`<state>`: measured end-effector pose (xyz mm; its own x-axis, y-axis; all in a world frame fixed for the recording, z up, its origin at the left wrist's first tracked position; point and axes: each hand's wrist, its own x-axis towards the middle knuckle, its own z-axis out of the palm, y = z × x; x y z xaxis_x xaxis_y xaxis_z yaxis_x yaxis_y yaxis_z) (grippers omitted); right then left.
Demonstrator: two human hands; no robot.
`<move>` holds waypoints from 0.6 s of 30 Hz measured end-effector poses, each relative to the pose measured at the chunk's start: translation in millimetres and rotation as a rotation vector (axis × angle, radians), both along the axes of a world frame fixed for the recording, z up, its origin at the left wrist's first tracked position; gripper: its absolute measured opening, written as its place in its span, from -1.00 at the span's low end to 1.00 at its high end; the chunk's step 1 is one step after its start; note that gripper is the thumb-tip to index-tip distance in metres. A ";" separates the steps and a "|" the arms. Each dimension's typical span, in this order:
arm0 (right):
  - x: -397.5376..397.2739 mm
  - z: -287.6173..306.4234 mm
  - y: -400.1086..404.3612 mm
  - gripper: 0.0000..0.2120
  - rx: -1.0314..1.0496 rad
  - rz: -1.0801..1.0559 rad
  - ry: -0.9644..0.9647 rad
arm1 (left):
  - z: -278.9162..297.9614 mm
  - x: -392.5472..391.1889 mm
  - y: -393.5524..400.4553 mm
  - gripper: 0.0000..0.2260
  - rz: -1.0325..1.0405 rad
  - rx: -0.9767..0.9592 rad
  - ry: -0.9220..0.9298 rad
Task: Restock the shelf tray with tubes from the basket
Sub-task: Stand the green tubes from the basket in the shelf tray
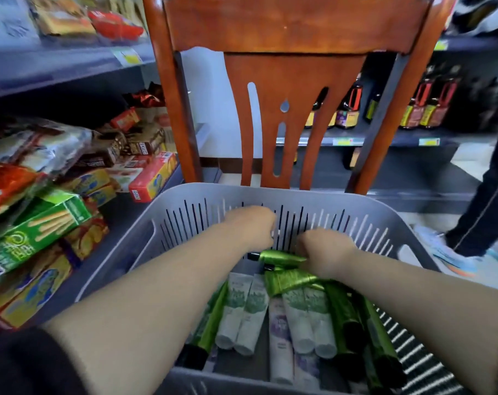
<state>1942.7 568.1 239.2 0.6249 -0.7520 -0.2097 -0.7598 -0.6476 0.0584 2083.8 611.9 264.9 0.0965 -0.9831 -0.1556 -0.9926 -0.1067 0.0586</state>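
A grey slotted basket (185,201) sits on a wooden chair. It holds several tubes: shiny green ones (293,279), white ones with green print (242,312) and a white and purple one (279,337). Both my arms reach to its far end. My right hand (324,250) is curled over the end of a green tube with a black cap (279,256) lying crosswise on the pile. My left hand (252,226) hangs knuckles-up just above that tube's cap, fingers curled under and hidden. No shelf tray is in view.
The chair's back (287,89) rises right behind the basket. Shelves on the left carry snack boxes (45,223) close to the basket's left rim. Dark bottles (430,106) stand on a shelf at the back right. Another person's leg and sneakers (470,238) are at the right.
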 end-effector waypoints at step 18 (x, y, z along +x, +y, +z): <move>8.4 -22.0 5.1 -0.70 -0.047 0.030 0.328 | -61.0 -1.6 3.8 -0.71 -0.003 0.074 -0.088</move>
